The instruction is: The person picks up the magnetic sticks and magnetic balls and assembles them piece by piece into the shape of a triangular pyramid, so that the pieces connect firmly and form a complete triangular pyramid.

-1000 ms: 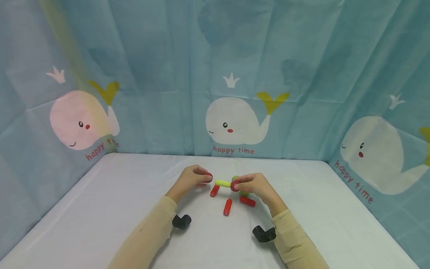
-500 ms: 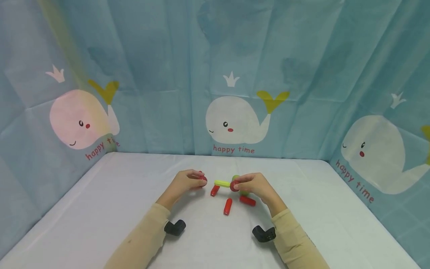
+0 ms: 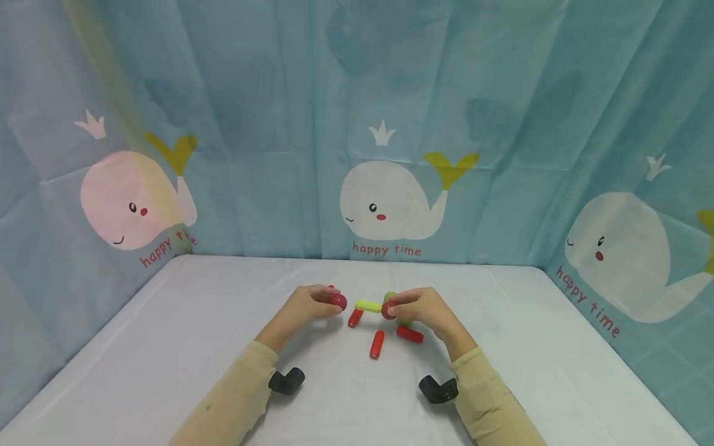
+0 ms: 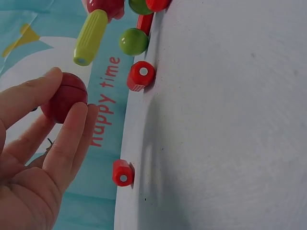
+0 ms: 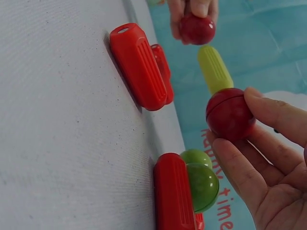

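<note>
The left hand (image 3: 308, 305) pinches a red ball (image 3: 338, 302) and, at its three o'clock, the right hand (image 3: 421, 305) pinches a second ball (image 3: 388, 310), yellow stick (image 3: 367, 306) at nine o'clock.

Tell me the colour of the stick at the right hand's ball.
The stick is yellow-green, showing best in the left wrist view.
</note>
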A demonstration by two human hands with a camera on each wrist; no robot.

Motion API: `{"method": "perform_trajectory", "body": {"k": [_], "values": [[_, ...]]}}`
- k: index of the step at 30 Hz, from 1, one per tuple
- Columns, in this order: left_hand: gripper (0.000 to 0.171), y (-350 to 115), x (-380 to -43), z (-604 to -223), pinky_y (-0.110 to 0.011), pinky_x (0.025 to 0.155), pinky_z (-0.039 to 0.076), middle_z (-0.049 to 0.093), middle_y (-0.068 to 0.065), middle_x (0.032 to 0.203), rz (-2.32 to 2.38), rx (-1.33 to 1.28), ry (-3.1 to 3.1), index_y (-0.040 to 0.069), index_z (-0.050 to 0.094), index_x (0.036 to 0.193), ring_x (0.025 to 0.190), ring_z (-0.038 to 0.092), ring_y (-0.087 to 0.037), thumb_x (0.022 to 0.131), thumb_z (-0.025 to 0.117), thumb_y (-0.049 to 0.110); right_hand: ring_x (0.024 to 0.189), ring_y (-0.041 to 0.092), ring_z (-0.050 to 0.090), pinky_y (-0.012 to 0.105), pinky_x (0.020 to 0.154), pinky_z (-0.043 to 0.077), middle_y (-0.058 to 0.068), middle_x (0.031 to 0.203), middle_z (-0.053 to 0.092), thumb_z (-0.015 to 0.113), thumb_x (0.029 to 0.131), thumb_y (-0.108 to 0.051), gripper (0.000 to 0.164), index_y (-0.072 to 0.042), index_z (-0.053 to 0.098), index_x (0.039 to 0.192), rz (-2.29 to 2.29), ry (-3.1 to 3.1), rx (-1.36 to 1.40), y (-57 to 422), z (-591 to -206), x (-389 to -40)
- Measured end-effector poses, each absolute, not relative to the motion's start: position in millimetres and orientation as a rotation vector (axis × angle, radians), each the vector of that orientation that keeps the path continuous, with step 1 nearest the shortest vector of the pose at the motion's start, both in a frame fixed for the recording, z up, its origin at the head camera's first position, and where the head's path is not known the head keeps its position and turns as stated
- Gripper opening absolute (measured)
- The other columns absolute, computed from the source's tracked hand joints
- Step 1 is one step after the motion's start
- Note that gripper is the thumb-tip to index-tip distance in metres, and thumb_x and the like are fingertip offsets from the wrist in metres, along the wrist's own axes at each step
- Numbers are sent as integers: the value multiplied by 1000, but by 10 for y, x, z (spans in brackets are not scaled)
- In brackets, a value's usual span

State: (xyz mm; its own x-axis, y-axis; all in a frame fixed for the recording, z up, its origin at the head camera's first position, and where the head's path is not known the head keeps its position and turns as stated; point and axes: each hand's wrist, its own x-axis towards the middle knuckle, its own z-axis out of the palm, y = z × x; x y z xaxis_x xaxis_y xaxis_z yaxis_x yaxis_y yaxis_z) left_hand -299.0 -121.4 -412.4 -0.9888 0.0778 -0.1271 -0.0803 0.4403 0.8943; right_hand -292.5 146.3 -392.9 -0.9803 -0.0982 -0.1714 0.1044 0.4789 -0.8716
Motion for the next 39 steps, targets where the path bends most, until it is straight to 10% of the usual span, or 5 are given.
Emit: {"method": "perform_trajectory", "body": {"k": [39], "values": [[40, -1159, -2943, -4098, -43, 90, 53, 65, -5, 123, 1583, 11, 2523, 23, 73, 117, 120, 52, -27, 79, 83, 32, 86, 18, 69, 36, 85, 57, 5, 99, 77, 80, 83, -24, 30, -12, 76, 109, -1493, 2515, -15, 1424, -3932, -2923]]}}
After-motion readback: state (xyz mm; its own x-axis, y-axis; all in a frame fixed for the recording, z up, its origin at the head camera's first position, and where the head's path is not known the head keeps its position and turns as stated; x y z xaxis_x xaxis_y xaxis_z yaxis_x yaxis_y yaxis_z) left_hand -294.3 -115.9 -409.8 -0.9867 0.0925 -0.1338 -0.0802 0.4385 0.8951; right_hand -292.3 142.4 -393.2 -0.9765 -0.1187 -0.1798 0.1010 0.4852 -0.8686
